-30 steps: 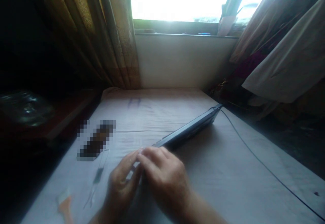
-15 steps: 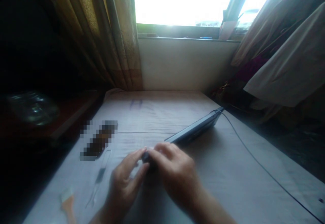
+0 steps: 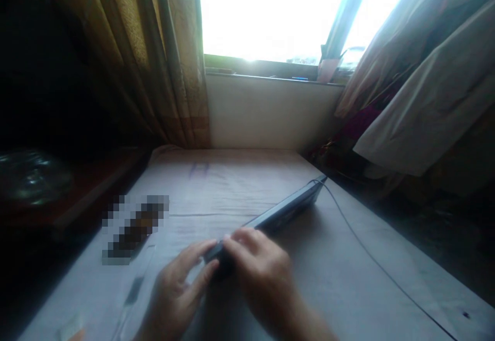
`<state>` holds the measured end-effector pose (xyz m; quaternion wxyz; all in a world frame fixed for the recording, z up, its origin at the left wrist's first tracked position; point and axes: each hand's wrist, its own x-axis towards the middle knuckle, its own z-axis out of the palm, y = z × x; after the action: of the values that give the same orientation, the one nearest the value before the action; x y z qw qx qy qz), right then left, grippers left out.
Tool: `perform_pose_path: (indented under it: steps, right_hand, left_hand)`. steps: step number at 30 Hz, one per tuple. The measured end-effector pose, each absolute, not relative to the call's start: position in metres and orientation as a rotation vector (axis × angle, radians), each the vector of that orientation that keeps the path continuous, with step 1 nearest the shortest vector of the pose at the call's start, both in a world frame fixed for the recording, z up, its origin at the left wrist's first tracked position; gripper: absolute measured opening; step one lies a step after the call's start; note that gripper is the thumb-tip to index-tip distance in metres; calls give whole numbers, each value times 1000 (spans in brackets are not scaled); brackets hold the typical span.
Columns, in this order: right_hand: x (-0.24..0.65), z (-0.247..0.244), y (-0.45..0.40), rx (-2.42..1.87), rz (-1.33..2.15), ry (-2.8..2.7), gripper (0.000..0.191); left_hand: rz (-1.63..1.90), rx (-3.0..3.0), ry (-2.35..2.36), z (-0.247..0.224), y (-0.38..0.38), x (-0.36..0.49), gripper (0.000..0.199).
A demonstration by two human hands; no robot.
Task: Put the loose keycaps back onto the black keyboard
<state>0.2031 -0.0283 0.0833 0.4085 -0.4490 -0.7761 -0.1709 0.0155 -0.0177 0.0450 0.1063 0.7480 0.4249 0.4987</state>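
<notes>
A long, dark corded keyboard [image 3: 288, 206] stands on its edge, slanting across the cloth-covered surface from the middle toward the far right. My left hand [image 3: 180, 282] pinches its near-left end between thumb and fingers. Close beside it, my right hand [image 3: 263, 266] is closed on the keyboard's near part, with the thumb along the upper edge. The right hand hides much of that near part, so only a short dark stretch shows between the two hands.
A thin cable [image 3: 359, 235] runs from the keyboard's far end toward the lower right. Left of my hands lie a pixelated dark item [image 3: 135, 230], a slim tool with a dark middle [image 3: 134, 289] and a partly visible brush [image 3: 71, 328]. Curtains [image 3: 181, 73] flank the window.
The whole view has shifted, so surface and hands appear lower and further left. My left hand sits slightly further from the right, and more of the keyboard's near end shows between them.
</notes>
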Motion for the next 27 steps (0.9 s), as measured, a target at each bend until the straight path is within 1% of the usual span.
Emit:
perform_pose_path:
  steps: [3, 7, 13, 20, 24, 27]
  right_hand:
    - [203, 83, -28, -1130, -429, -1959, 24]
    - [233, 85, -19, -1279, -484, -1975, 24]
    - [268, 87, -9, -1436, -514, -1918, 31]
    - [239, 78, -11, -1239, -486, -1914, 27]
    - [220, 72, -14, -1087, -422, -1881, 24]
    - [214, 71, -16, -1067, -362, -1877, 24]
  left_hand:
    - [1443, 2204, 1209, 44, -15, 11, 24]
    - [1350, 2208, 1181, 51, -12, -1, 25]
    - [1160, 2243, 1117, 62, -5, -35, 27]
    - [1132, 2213, 1198, 68, 0, -43, 28]
    - [1190, 2449, 1283, 69, -6, -31, 32]
    - [1180, 2694, 1347, 73, -9, -17, 34]
